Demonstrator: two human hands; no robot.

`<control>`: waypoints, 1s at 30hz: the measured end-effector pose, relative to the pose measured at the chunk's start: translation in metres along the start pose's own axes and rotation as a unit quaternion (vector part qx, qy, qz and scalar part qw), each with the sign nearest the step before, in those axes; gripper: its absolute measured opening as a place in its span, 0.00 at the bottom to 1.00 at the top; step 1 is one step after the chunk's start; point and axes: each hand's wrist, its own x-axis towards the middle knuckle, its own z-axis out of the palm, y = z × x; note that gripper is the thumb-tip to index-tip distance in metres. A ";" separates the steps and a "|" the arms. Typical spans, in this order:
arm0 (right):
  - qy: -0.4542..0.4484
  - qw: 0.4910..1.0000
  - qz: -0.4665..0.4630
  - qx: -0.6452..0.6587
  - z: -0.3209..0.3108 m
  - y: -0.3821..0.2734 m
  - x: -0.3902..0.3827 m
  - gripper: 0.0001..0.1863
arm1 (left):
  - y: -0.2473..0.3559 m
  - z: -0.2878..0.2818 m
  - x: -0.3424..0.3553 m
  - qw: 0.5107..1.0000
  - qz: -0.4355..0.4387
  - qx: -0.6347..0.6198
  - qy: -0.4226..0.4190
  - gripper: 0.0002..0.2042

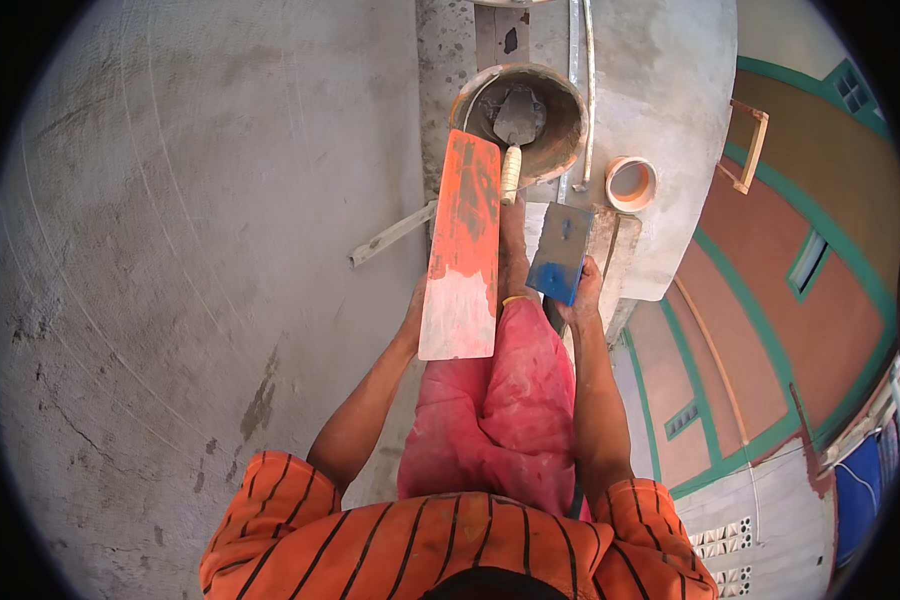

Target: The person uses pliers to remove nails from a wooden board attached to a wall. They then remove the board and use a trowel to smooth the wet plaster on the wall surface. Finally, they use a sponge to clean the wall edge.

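Note:
My left hand [416,306] holds a long orange plastering float [460,245]. The float's near end is pale, grey smears mark its far part, and its blade hides most of the fingers. A smaller float [562,252], grey with a worn blue corner, is gripped in my right hand [588,292]. Beyond both floats stands a round bucket [573,155] with grey mortar on its inner wall. In it rests a pointing trowel [516,118], whose pale ribbed handle [510,176] leans over the near rim.
A plastered wall [220,200] fills the left side. A square bar [394,234] juts near it. Right of the bucket are a small round tub [631,185], a thin pipe [588,90] and a wooden board [615,250]. Farther right is a building [750,290] with green bands.

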 end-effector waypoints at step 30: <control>-0.110 0.972 -0.051 0.199 0.076 0.011 0.030 0.26 | 0.070 -0.035 0.035 0.987 0.069 -0.101 0.099 0.19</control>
